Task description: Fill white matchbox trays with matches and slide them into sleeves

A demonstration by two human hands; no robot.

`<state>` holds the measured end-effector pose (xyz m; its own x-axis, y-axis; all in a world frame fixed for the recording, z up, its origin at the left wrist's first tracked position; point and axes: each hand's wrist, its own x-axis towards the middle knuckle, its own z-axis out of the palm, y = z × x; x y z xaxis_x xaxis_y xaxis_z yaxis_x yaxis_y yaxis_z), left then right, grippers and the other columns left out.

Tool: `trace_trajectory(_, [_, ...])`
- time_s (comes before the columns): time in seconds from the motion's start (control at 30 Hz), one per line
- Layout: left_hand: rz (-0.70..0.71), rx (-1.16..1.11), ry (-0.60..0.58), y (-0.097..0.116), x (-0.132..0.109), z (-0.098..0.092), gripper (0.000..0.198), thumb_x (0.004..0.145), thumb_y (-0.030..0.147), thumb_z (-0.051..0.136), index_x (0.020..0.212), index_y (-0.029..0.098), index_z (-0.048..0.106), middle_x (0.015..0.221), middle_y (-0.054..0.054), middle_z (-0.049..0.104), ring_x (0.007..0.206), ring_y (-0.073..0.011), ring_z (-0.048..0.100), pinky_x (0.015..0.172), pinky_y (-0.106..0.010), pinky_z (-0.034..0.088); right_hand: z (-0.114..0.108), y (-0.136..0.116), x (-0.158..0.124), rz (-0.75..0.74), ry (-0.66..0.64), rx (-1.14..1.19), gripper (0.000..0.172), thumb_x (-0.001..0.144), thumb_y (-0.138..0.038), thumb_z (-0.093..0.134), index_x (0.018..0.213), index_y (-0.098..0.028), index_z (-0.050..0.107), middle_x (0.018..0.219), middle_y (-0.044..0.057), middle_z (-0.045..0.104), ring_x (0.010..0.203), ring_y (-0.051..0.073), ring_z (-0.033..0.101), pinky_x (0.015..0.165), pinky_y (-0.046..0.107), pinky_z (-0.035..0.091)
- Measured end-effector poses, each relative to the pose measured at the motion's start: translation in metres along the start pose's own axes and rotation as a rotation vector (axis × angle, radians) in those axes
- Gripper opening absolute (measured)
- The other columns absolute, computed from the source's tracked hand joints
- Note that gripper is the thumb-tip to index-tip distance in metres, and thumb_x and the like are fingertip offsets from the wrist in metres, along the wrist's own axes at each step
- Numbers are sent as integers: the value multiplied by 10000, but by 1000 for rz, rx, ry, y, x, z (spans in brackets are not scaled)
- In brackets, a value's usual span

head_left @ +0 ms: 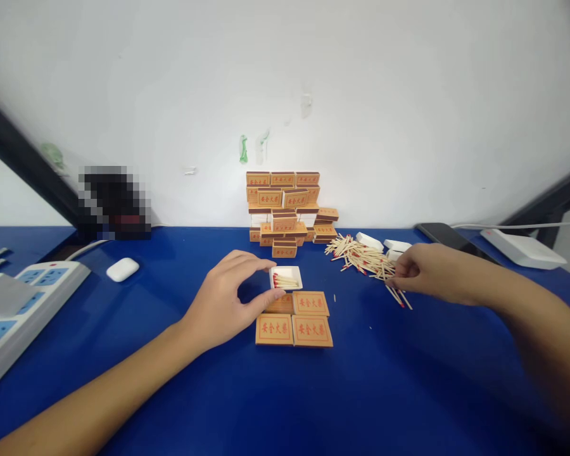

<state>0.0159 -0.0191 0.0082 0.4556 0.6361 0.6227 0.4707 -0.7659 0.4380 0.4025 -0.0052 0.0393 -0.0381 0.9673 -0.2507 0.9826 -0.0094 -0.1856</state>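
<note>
My left hand holds a small white matchbox tray at its left end, between thumb and fingertips. Several red-tipped matches lie inside the tray. Just in front of it, orange matchbox sleeves with red lettering lie flat in two rows, and my left thumb partly covers one. Over at the right, my right hand pinches a few matches at the edge of a loose match pile. Its fingertips are partly hidden, so the exact number held is unclear.
A stepped stack of matchboxes stands against the white wall. White trays lie behind the pile. A dark phone and a white device are at far right. A white earbud case and power strip are left.
</note>
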Motion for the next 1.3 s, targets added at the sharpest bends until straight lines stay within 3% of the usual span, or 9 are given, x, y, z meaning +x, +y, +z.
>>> trace_trajectory(0.1, [12,-2,3,1,0,-1,311,927,309,816,1204,197,731,1136,-78,783,1062,-233,699,952,-430,600,-7,5,0,84,-53,-103,404,841,-547,596,583,-237,570,567,23,557,541,176,462,558,380,340])
trace_trajectory(0.27, [11,8,4,0,0,-1,310,928,310,814,1206,201,730,1129,-78,783,1054,-237,698,948,-438,602,-14,23,2,148,-33,-84,382,793,-592,636,685,-231,692,699,81,706,636,247,629,640,409,427])
trace_trajectory(0.5, [21,-2,-5,1,0,0,311,927,298,813,1209,202,726,1135,-86,781,1060,-245,698,940,-445,606,-5,30,7,152,-189,-87,430,869,-515,584,558,-220,621,683,91,722,611,212,615,643,387,434])
trace_trajectory(0.8, [36,7,-9,2,0,-2,306,940,300,795,1220,203,721,1135,-91,776,1061,-250,697,942,-454,606,-3,20,10,132,-189,-57,302,811,-403,634,573,-217,630,656,82,694,592,197,553,602,374,392])
trace_trajectory(1.07, [38,3,-7,2,0,-2,305,934,300,799,1215,204,726,1132,-94,780,1063,-256,702,942,-451,606,-5,27,8,95,-156,-8,223,729,-380,655,582,-227,587,632,47,622,610,201,542,591,368,377])
trace_trajectory(1.17, [33,9,-7,2,0,-2,301,936,309,798,1208,200,729,1128,-94,780,1058,-255,703,941,-448,605,-10,33,2,71,-121,33,188,738,-407,657,699,-223,667,699,50,660,651,206,562,625,373,410])
trace_trajectory(1.3, [28,8,-13,1,-1,-1,298,938,305,795,1211,205,728,1132,-92,780,1062,-255,703,944,-449,607,-11,28,-4,-31,-206,104,240,820,-441,616,717,-227,653,698,22,624,635,169,489,588,342,375])
